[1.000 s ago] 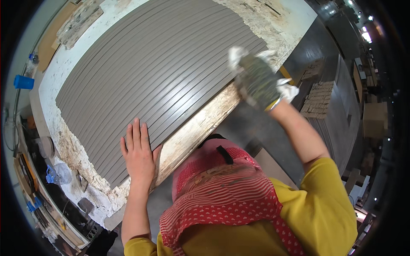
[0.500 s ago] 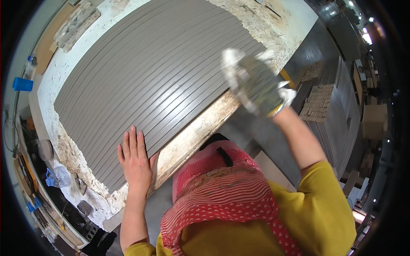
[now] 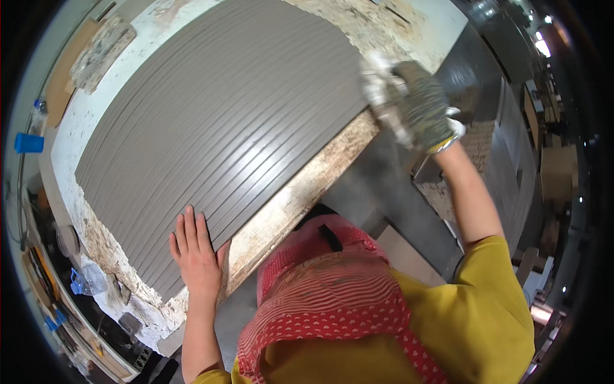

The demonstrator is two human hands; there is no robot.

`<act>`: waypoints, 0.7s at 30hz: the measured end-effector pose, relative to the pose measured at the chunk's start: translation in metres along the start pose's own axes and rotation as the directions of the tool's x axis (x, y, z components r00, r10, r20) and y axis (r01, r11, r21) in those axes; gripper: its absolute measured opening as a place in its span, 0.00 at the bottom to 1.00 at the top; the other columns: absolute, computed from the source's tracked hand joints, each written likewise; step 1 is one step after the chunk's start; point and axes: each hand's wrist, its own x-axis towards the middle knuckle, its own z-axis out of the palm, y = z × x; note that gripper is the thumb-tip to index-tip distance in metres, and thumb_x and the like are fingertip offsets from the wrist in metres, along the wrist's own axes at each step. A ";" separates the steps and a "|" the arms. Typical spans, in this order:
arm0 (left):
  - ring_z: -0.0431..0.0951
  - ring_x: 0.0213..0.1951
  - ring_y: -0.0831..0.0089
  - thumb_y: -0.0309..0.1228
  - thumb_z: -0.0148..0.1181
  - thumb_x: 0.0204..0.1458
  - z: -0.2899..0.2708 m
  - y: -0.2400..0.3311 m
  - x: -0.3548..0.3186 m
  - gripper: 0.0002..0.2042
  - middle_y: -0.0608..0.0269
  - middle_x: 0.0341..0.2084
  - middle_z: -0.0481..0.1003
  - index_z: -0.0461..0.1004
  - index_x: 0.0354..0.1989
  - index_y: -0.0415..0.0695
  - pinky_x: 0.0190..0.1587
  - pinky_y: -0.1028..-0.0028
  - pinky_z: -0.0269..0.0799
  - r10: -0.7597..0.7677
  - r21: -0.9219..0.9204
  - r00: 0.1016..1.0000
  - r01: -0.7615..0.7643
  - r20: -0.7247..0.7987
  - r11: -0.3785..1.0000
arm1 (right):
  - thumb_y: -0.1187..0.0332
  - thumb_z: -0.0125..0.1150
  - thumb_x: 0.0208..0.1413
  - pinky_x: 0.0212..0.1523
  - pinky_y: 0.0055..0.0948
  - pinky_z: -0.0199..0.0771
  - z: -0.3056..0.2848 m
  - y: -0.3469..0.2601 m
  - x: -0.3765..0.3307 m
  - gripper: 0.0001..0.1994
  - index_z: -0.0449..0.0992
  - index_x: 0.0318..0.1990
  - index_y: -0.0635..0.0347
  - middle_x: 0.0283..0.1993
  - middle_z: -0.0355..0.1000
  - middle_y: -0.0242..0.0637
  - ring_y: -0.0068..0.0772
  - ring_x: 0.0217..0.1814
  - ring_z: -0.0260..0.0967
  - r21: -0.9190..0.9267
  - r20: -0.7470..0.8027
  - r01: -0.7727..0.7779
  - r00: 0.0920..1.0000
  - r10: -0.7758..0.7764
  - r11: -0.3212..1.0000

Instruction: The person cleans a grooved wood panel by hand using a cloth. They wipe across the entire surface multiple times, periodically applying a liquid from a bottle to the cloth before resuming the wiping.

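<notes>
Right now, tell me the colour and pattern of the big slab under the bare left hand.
Grey slab, ridged with parallel grooves; clearest in the head view.

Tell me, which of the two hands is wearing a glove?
The right hand, raised at the far corner of the grey ribbed sheet, wears a speckled glove. The left hand is bare and lies flat on the sheet.

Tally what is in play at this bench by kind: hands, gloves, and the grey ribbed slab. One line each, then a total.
Bare hand: 1, the left hand, flat on the grey ribbed slab
Gloved hand: 1, the right hand, at the slab's near right corner
Work glove: 1, on the right hand
Grey ribbed slab: 1, on the crusted bench
Total: 4
</notes>
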 end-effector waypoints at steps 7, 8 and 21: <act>0.49 0.68 0.53 0.41 0.63 0.46 0.001 -0.006 -0.004 0.39 0.52 0.67 0.51 0.53 0.65 0.38 0.67 0.54 0.41 0.014 -0.011 1.000 -0.014 -0.016 1.000 | 0.62 0.55 0.54 0.44 0.34 0.72 0.101 -0.049 -0.033 0.15 0.70 0.46 0.59 0.42 0.68 0.41 0.38 0.44 0.67 -0.423 0.445 0.586 0.799 -0.406 0.691; 0.50 0.68 0.53 0.41 0.63 0.46 0.000 -0.006 -0.005 0.39 0.52 0.67 0.51 0.53 0.65 0.38 0.67 0.54 0.41 0.012 -0.012 1.000 -0.013 -0.023 1.000 | 0.62 0.56 0.54 0.41 0.32 0.73 0.080 -0.031 -0.018 0.14 0.70 0.44 0.58 0.39 0.69 0.40 0.38 0.41 0.68 -0.409 0.369 0.601 0.797 -0.477 0.687; 0.49 0.68 0.53 0.41 0.64 0.45 -0.004 -0.004 -0.004 0.40 0.52 0.67 0.51 0.54 0.64 0.37 0.67 0.55 0.41 -0.009 0.023 0.999 0.008 0.037 1.000 | 0.66 0.52 0.57 0.63 0.36 0.61 0.077 -0.102 -0.020 0.21 0.64 0.58 0.61 0.59 0.64 0.42 0.41 0.61 0.62 -0.447 0.725 0.495 0.688 -0.023 0.745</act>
